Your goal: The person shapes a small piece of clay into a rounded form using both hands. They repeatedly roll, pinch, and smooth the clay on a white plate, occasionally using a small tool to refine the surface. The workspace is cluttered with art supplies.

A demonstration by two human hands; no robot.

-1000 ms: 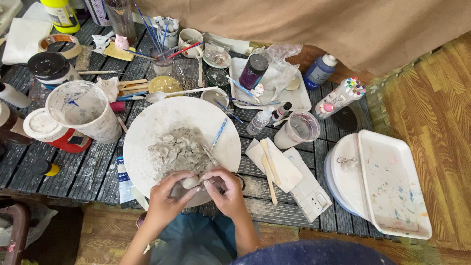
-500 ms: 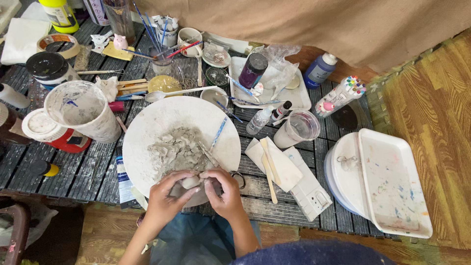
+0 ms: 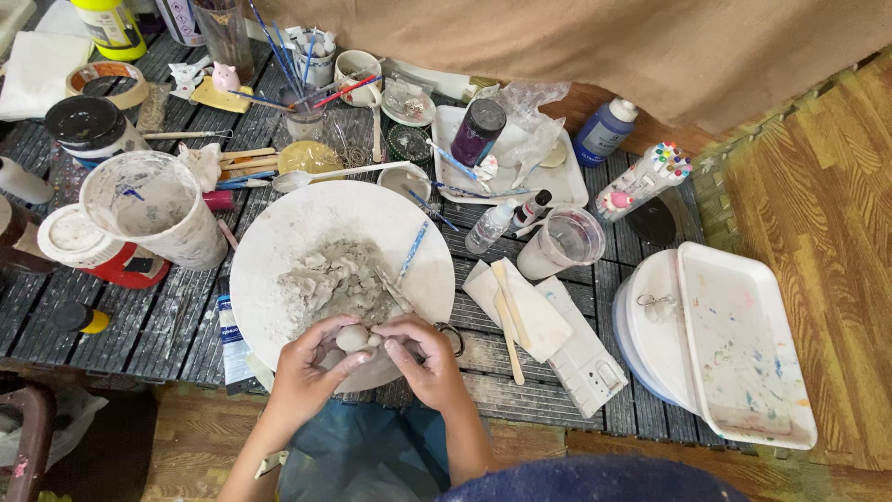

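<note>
A small pale lump of clay [image 3: 353, 336] sits between both hands at the near edge of a round white board [image 3: 307, 223]. My left hand [image 3: 307, 372] cups it from the left with fingers curled around it. My right hand [image 3: 423, 363] pinches it from the right with thumb and fingertips. Just beyond the hands a grey clay form [image 3: 334, 279] lies on the board. A thin blue-handled tool [image 3: 412, 251] rests on the board's right side.
A white paint-smeared bucket [image 3: 153, 209] stands left of the board. Jars, brushes, bottles and a tray [image 3: 511, 158] crowd the back. To the right lie wooden sticks [image 3: 506, 321] on paper, a clear cup [image 3: 562, 244] and a stained white tray [image 3: 743, 344].
Both hands stay at the board's near edge around the small lump; the fingers shift slightly as they work it.
</note>
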